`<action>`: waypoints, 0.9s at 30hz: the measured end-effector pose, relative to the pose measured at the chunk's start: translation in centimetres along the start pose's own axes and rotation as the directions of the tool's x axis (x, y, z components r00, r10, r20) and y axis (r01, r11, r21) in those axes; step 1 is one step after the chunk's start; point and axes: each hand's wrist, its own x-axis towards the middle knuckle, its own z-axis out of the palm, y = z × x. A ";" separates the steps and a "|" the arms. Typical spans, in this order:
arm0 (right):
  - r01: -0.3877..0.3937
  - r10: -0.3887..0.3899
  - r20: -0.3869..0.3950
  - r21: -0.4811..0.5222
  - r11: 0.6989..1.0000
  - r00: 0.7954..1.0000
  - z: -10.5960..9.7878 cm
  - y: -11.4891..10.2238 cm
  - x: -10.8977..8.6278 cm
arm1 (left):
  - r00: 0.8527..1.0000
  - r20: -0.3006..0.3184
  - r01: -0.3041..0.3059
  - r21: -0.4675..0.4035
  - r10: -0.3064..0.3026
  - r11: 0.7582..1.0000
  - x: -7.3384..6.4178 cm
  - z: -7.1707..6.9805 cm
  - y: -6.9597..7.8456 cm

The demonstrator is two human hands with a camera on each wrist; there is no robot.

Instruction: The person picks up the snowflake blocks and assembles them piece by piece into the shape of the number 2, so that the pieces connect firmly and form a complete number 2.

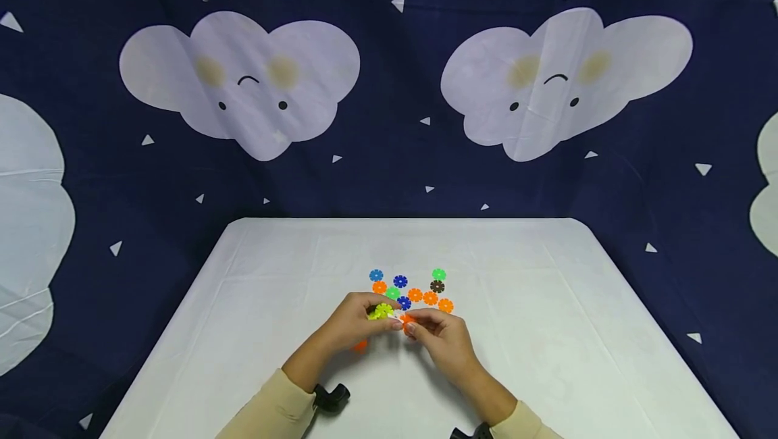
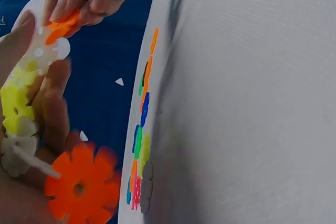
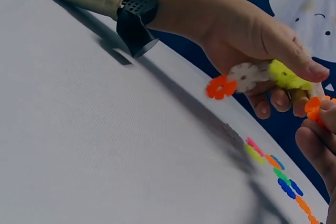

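Observation:
My left hand (image 1: 352, 321) holds a chain of interlocking flower-shaped plastic discs, thumb on one side and fingers on the other. Yellow discs (image 2: 17, 98) form its middle, and a white disc (image 2: 18, 153) and an orange disc (image 2: 79, 187) trail at the palm end. At the fingertips is another whitish disc (image 2: 50, 50), partly covered by the thumb. My right hand (image 1: 450, 346) pinches an orange disc (image 2: 62, 27) between thumb and fingers, against that whitish disc's edge. Whether the two are slotted together I cannot tell.
Loose discs lie on the white table (image 1: 547, 358) just beyond the hands, among them a light blue disc (image 1: 376, 275), a green disc (image 1: 439, 275), a brown disc (image 1: 437, 286) and several orange ones. A dark blue cloth (image 1: 389, 88) with clouds hangs behind.

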 end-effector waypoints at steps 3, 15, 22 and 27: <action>-0.005 0.005 -0.019 0.018 1.000 1.000 0.2 -0.1 -0.1 | 1.000 -0.028 0.005 0.017 -0.004 1.000 0.0 0.0 -0.1; 0.055 -0.054 0.029 -0.032 0.998 0.998 -0.2 0.4 0.0 | 0.996 0.086 0.018 -0.009 -0.018 1.000 0.0 -1.0 -0.3; 0.220 -0.208 0.080 -0.200 0.955 0.975 -0.2 0.3 0.1 | 0.984 0.173 -0.038 0.034 0.031 0.999 0.2 -0.6 -0.2; 0.316 -0.306 0.078 -0.260 0.912 0.949 0.1 0.1 0.2 | 0.972 0.227 -0.076 0.061 0.060 0.995 0.1 0.0 0.5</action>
